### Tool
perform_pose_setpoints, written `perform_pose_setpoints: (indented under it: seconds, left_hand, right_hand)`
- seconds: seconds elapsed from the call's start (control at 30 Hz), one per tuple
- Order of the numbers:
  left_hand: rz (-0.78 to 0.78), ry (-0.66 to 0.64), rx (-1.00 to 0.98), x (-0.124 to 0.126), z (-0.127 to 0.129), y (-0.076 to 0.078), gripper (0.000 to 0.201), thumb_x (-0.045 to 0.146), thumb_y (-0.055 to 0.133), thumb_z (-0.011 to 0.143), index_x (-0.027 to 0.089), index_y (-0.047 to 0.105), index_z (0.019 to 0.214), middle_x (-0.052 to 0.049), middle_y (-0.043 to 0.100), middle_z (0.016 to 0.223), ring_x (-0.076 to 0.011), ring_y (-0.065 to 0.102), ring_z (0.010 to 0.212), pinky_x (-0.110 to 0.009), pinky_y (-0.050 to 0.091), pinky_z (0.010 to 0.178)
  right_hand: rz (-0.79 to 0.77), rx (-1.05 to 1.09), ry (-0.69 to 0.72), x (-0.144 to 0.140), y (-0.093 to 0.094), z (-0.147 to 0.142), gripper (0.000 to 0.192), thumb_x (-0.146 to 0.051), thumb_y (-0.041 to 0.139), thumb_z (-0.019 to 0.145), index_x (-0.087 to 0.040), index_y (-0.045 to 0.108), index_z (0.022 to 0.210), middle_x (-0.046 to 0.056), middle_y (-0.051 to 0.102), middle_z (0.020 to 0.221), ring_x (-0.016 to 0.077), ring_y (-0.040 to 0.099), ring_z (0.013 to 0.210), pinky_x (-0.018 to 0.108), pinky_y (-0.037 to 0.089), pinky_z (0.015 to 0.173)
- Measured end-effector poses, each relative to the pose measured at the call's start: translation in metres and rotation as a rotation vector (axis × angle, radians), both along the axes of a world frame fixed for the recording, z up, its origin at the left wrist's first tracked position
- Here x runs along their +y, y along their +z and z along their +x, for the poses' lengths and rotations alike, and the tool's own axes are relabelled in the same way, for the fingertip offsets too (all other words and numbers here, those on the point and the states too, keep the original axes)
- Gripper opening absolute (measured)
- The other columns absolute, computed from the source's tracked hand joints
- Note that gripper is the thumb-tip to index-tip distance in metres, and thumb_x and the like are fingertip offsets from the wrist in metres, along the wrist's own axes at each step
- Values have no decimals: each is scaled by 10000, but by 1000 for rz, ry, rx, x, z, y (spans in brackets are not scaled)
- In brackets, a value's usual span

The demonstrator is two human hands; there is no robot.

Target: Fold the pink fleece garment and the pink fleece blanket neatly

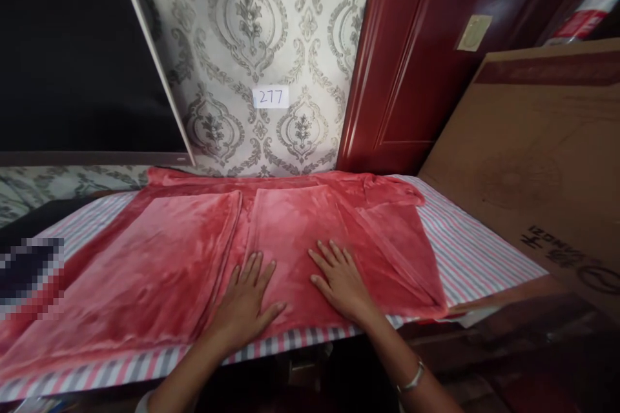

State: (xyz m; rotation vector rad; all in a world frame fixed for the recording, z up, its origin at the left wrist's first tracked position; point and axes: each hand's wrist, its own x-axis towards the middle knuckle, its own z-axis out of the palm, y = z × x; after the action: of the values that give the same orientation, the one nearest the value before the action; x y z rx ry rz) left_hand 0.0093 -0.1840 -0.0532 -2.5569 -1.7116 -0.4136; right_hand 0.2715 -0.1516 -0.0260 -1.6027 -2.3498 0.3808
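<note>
A plush pink-red blanket (159, 264) lies spread over the table, with folded panels at the left and in the middle and a diagonal fold at the right. Its far edge is bunched near the wall. My left hand (247, 303) rests flat on the blanket near the front edge, fingers spread, by the seam between the two panels. To its right, my right hand (341, 281) also lies flat on the middle panel with its fingers apart. Neither hand grips the fabric. A bracelet (413, 377) circles my right wrist.
Beneath the blanket is a striped cloth (475, 255). A large cardboard box (537, 155) stands at the right, beside a dark red door (411, 45). A black screen (82, 58) stands at the left. A paper marked 277 (270, 97) is on the patterned wall.
</note>
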Motion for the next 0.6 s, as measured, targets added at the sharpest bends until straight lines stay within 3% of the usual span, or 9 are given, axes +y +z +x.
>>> perform_pose_setpoints:
  seconds: [0.2,0.37,0.5,0.6]
  left_hand:
    - [114,19,0,-3,-8,-7,707,601,467,912,168,478,1471,-174,438,1538,-338,386,1434,-517,350,1132]
    - [222,63,-5,-10,-2,5,557,508,479,923,127,638,1297,-196,628,1348,-387,521,1315,-619,354,1098]
    - [272,-149,-56,-21,33,24,478,362,499,944,149,565,1367,-167,601,1392,-325,545,1305,-526,443,1072]
    - [176,-318,-89,-29,74,32,714,375,634,871,167,376,1504,-165,483,1509,-309,493,1356,-477,473,1061]
  right_hand:
    - [29,139,-81,-3,-10,27,581,-335,524,903,-220,489,1471,89,357,1590,276,282,1484,497,229,1205]
    - [124,339,-283,-18,-31,61,609,-367,482,881,-146,504,1449,157,558,1431,288,525,1320,480,391,1111]
    - [62,480,-404,-24,-36,73,671,-458,502,839,-120,533,1418,178,683,1235,342,637,1152,504,487,972]
    - [3,692,-362,-23,-27,72,718,-524,566,779,-162,550,1399,138,696,1204,324,637,1136,485,478,985]
